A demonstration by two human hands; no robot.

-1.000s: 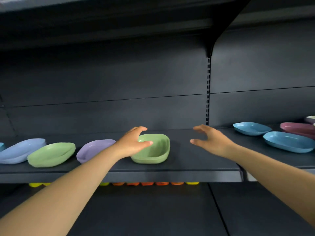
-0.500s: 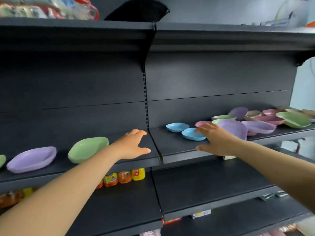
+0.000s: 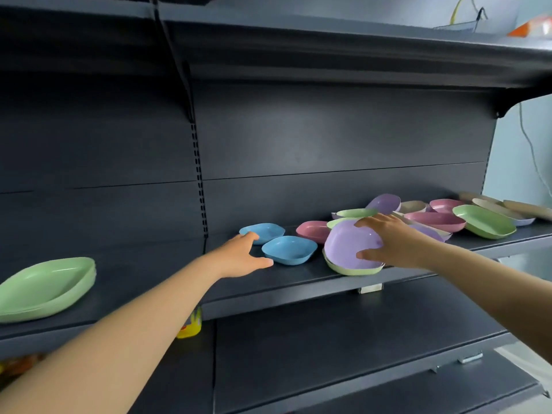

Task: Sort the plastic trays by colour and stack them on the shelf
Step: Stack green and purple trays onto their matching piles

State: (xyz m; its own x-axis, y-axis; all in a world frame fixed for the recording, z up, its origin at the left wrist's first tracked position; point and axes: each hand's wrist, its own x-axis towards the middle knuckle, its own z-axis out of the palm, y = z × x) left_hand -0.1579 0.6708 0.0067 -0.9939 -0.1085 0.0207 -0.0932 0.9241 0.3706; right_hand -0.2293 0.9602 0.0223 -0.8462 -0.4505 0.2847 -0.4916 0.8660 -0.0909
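Single head-worn wide-angle view, facing the dark shelf (image 3: 298, 276) from close range, angled slightly rightward

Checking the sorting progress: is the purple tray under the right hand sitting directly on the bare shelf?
No. The purple tray under the right hand rests in a pale green tray whose rim shows beneath it.

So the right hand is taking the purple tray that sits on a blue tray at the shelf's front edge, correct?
Not quite. In the head view the right hand grips the purple tray, but that tray sits on a green tray, not a blue one, at the shelf's front edge.
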